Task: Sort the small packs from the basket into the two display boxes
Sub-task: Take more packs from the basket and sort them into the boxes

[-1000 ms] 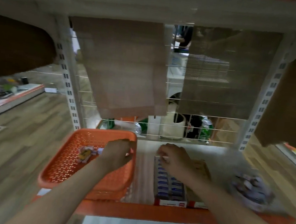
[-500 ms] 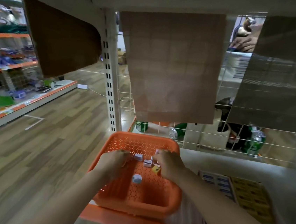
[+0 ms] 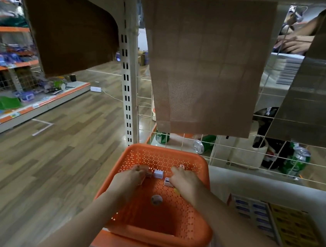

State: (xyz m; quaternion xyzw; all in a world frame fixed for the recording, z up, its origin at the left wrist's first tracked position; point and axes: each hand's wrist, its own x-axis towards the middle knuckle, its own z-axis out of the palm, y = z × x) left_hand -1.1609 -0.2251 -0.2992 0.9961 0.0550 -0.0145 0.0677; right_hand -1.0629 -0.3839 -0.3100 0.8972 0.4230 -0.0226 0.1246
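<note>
Hands both inside orange perforated plastic basket (image 3: 165, 150); left hand (image 3: 130, 180) fingertips at small dark pack (image 3: 148, 175), grip unclear; small white pack (image 3: 158, 173) loose between hands; right hand (image 3: 187, 184) palm-down over packs, grip unclear; blue-filled display box (image 3: 253, 211) and yellow-filled display box (image 3: 295, 232) right of basket.

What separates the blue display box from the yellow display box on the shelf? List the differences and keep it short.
Colour: the blue display box holds white packs with blue labels, while the yellow display box holds yellow packs with dark marks.
Place: the blue display box lies nearer the orange basket, and the yellow display box lies on its far side, further right.
Shared: both lie flat on the shelf, side by side, with packs in rows.
</note>
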